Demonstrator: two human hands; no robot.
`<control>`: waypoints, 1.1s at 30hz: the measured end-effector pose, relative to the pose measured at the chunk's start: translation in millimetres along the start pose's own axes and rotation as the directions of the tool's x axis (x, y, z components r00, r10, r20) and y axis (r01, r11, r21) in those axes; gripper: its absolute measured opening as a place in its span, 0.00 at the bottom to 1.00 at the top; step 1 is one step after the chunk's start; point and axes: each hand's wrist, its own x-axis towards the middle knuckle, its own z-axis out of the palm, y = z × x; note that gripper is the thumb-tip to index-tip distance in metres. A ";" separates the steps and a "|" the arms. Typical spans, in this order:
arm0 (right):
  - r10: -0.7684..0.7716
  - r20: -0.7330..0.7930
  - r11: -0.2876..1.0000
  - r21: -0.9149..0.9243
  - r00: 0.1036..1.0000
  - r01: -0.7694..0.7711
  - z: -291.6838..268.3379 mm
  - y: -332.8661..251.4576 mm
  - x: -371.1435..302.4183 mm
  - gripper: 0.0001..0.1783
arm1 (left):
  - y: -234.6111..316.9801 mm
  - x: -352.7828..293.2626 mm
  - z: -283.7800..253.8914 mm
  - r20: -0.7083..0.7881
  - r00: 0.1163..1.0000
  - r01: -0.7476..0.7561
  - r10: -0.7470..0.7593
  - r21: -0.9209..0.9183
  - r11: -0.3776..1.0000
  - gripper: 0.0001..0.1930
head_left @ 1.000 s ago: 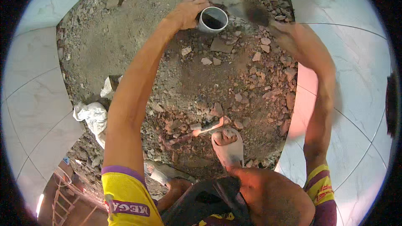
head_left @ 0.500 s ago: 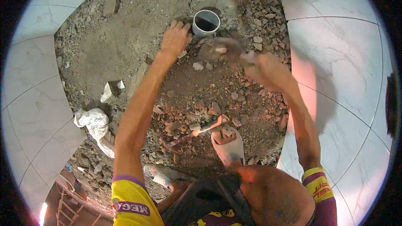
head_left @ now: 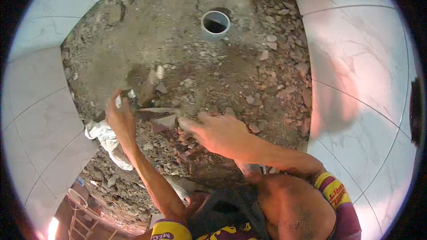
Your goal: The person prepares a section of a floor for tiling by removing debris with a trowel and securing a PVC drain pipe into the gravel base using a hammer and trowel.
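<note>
My left hand (head_left: 121, 120) is low over the rubble at left, fingers stretched and apart, beside small white tile shards (head_left: 131, 93) and a crumpled white sack (head_left: 106, 135). My right hand (head_left: 222, 135) reaches leftward over the broken stones, its fingers spread but a little blurred; I see nothing held in it. Just left of its fingertips lies a pale grey, angular flat piece (head_left: 166, 121). Farther off, a grey plastic pipe (head_left: 215, 36) stands upright in the ground, its round mouth open and dark inside.
Packed dirt (head_left: 164, 31) lies left of the pipe, and loose stones (head_left: 284, 57) line the right side. Pale marbled tiles (head_left: 351, 53) border the dirt on both sides. My slippered foot (head_left: 178, 186) is near the lower edge; a wooden ladder-like frame (head_left: 80, 226) shows at lower left.
Both hands have left the pipe and come nearer me, the left one toward the sack, the right one leftward. Stones beside the pipe have gone from there. The view has shifted slightly.
</note>
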 end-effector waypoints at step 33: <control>0.382 -0.102 0.902 -0.178 0.919 -0.395 -144.1 195.3 26.3 0.18 | 143.2 263.1 235.7 0.263 0.431 -0.900 0.863 0.192 0.391 0.29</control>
